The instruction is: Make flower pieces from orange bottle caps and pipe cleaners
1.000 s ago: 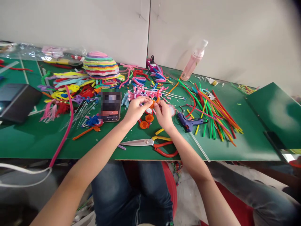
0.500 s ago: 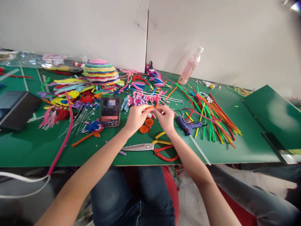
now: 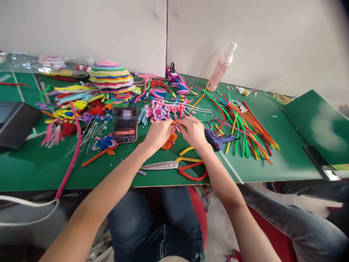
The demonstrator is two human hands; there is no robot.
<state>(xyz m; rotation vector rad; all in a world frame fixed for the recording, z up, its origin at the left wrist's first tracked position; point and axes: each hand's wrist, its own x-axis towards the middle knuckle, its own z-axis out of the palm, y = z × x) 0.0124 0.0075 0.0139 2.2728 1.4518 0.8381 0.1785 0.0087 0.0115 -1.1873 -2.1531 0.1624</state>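
My left hand (image 3: 159,133) and my right hand (image 3: 193,131) meet over the green table (image 3: 40,167), fingers pinched together on a small orange pipe-cleaner piece (image 3: 173,124) held between them. Just below the hands lie orange pipe-cleaner discs (image 3: 169,141). A pink and purple pipe-cleaner flower (image 3: 157,111) sits right behind my left hand. Scissors with yellow and red handles (image 3: 177,166) lie at the table's front edge under my wrists.
A blue glue gun (image 3: 218,139) lies right of my right hand beside a heap of long coloured pipe cleaners (image 3: 245,123). A phone (image 3: 125,124), a stack of coloured discs (image 3: 110,76), a pink spray bottle (image 3: 221,69) and a black box (image 3: 15,123) stand around.
Both hands have drawn closer together and dropped slightly toward the orange discs while still working the small orange piece. The view shifted a little.
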